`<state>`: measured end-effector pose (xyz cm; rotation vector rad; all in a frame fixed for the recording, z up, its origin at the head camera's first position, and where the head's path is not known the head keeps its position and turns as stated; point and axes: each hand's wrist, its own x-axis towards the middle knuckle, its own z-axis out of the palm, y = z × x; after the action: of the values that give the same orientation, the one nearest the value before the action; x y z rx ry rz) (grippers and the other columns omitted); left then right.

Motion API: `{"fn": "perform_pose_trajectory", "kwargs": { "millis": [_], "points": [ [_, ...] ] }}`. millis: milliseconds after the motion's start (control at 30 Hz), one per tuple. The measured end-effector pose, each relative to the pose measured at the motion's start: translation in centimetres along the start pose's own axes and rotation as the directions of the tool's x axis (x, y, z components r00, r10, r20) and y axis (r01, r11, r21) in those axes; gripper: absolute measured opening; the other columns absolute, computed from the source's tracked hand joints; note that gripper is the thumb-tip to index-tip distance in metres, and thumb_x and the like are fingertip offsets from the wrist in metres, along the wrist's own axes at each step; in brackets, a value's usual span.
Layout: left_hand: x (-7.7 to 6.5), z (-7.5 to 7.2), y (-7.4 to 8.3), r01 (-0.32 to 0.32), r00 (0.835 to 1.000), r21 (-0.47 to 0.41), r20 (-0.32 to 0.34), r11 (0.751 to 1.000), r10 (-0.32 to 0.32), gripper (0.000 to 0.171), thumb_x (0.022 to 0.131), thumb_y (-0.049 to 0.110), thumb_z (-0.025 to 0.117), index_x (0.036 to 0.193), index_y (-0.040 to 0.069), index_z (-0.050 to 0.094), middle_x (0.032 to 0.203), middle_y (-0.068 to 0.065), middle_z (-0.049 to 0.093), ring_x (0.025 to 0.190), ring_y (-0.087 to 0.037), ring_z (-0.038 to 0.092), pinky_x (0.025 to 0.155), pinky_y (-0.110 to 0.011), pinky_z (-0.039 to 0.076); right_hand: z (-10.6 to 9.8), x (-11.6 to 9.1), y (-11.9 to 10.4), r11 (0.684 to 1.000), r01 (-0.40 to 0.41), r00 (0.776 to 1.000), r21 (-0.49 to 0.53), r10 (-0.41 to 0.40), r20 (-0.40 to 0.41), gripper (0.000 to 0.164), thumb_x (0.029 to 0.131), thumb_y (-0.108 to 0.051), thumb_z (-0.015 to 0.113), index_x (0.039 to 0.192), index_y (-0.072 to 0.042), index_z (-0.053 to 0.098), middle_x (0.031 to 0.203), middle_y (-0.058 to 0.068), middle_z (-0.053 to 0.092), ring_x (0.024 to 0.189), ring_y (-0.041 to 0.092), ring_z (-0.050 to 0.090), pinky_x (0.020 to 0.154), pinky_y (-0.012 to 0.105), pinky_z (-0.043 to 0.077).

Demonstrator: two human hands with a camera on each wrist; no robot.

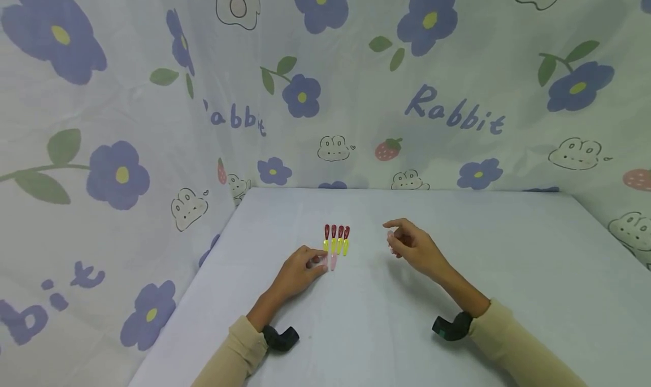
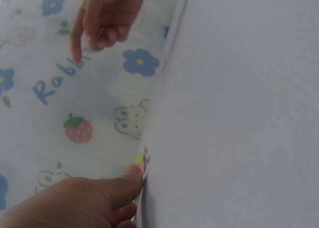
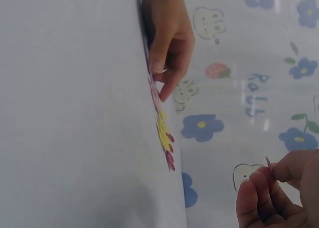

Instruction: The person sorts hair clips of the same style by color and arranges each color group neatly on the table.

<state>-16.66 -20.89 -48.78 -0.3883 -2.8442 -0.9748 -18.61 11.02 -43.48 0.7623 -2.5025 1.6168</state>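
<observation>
On the white table lie several teardrop-shaped hair clips in rows: dark red clips (image 1: pixel 333 231) farthest away, yellow clips (image 1: pixel 346 247) just below them, and a pink clip (image 1: pixel 333 261) nearest me. My left hand (image 1: pixel 298 271) is low at the near left end of these rows. Its thumb and index finger pinch another pink clip (image 1: pixel 324 261), partly hidden by the fingers. Off to the right, my right hand (image 1: pixel 416 251) is raised above the table and holds pink clips (image 1: pixel 390 243) between thumb and curled fingers. A thin edge of a clip (image 3: pixel 268 164) shows there in the right wrist view.
A white cloth covers the table (image 1: pixel 508 251). Patterned fabric walls (image 1: pixel 356 93) with flowers and rabbits enclose its back and sides. A dark wrist camera (image 1: pixel 281 339) sits at the left sleeve, another wrist camera (image 1: pixel 452 326) at the right.
</observation>
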Motion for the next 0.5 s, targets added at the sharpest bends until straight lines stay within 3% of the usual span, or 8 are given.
{"fn": "perform_pose_trajectory", "kwargs": {
  "millis": [133, 300, 500],
  "points": [
    [0.1, -0.1, 0.0, -0.003, 1.0, -0.001, -0.001, 1.0, 0.003, 0.035, 0.091, 0.029, 0.074, 0.124, 0.019, 0.07, 0.1, 0.006, 0.061, 0.086, -0.008, 0.053, 0.075, -0.028, 0.046, 0.3, 0.2, -0.1, 1.0, -0.005, 1.0, -0.002, 0.005, -0.02, 0.024, 0.1, -0.019, 0.062, 0.123, -0.013, 0.063, 0.085, 0.008, 0.062, 0.073, 0.019, 0.062, 0.07, 0.039, 0.057],
    [0.0, -0.1, 0.0, -0.008, 1.0, -0.006, 0.003, 1.0, 0.008, 0.034, 0.091, 0.029, 0.073, 0.124, 0.019, 0.07, 0.099, 0.007, 0.061, 0.086, -0.008, 0.053, 0.075, -0.028, 0.046, 1.0, 0.2, 0.1, 0.999, -0.046, 0.999, -0.003, 0.046, -0.024, 0.031, 0.098, -0.019, 0.066, 0.127, -0.011, 0.063, 0.09, 0.008, 0.065, 0.077, 0.024, 0.065, 0.071, 0.031, 0.058],
    [-0.1, 0.0, -0.1, -0.022, 1.0, -0.002, -0.005, 1.0, 0.022, 0.034, 0.091, 0.029, 0.074, 0.123, 0.019, 0.07, 0.1, 0.006, 0.062, 0.086, -0.008, 0.053, 0.075, -0.028, 0.046, 1.8, 0.0, 0.4, 0.999, -0.034, 0.999, -0.036, 0.033, -0.016, 0.019, 0.098, -0.017, 0.066, 0.116, -0.012, 0.069, 0.088, 0.005, 0.068, 0.073, 0.015, 0.065, 0.07, 0.037, 0.058]
  ]
}}
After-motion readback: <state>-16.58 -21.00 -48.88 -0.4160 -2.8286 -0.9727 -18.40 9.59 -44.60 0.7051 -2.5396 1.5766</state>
